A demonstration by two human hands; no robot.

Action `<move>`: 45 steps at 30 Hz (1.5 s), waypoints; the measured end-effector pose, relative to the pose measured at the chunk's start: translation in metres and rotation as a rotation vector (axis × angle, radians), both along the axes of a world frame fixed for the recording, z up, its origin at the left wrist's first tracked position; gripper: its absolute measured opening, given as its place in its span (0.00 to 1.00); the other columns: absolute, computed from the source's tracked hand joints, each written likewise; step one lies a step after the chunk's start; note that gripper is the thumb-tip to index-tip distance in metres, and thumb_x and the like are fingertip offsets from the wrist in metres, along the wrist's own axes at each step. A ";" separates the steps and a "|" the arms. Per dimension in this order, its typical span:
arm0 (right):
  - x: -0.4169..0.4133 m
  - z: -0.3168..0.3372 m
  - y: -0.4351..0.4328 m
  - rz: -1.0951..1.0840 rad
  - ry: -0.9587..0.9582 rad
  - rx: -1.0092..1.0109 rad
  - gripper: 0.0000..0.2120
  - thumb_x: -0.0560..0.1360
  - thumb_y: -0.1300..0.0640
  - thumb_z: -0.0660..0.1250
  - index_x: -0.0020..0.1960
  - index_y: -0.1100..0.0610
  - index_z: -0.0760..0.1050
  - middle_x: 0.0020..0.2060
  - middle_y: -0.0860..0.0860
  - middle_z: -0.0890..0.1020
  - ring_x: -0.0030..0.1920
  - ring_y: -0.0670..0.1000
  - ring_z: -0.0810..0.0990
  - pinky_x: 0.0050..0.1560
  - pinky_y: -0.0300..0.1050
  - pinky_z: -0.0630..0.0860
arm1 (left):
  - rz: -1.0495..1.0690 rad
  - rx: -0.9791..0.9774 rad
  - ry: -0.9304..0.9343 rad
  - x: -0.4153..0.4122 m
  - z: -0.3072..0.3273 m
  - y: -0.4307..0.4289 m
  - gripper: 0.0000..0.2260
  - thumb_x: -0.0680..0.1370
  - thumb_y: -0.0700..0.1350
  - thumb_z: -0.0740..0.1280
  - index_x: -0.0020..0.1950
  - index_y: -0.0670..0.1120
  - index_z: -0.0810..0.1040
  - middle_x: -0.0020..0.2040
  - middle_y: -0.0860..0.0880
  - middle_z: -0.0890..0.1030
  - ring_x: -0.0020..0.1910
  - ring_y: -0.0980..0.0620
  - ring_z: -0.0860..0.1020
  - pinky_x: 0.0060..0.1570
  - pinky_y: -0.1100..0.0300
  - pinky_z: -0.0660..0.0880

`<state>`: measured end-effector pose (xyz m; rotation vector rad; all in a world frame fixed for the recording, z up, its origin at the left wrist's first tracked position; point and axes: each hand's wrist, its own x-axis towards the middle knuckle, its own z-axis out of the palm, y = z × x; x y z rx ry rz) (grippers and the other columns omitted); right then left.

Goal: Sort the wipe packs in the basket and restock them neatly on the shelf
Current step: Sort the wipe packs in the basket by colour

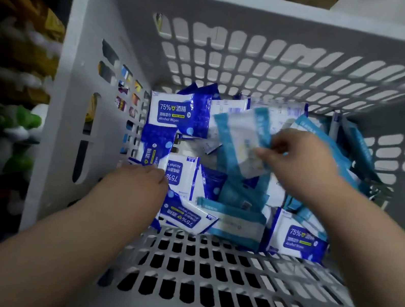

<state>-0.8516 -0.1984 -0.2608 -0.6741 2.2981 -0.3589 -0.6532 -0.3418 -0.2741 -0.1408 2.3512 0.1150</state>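
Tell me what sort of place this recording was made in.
Probably a shop aisle or stockroom. A grey plastic basket holds many identical alcohol wipe packs, the right hand pinches a light-blue pack, and shelves at the left carry packaged goods.

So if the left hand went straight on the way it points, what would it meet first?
Most likely the dark blue alcohol wipe pack lying upside down just ahead of the left hand; they may be touching, depth is unclear.
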 end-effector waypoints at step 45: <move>0.018 0.014 0.063 0.577 0.316 0.502 0.09 0.77 0.53 0.62 0.55 0.54 0.70 0.48 0.50 0.78 0.50 0.54 0.77 0.37 0.44 0.65 | -0.498 -0.612 -0.041 -0.053 -0.074 0.021 0.30 0.82 0.56 0.45 0.67 0.33 0.70 0.53 0.65 0.80 0.66 0.67 0.67 0.66 0.36 0.28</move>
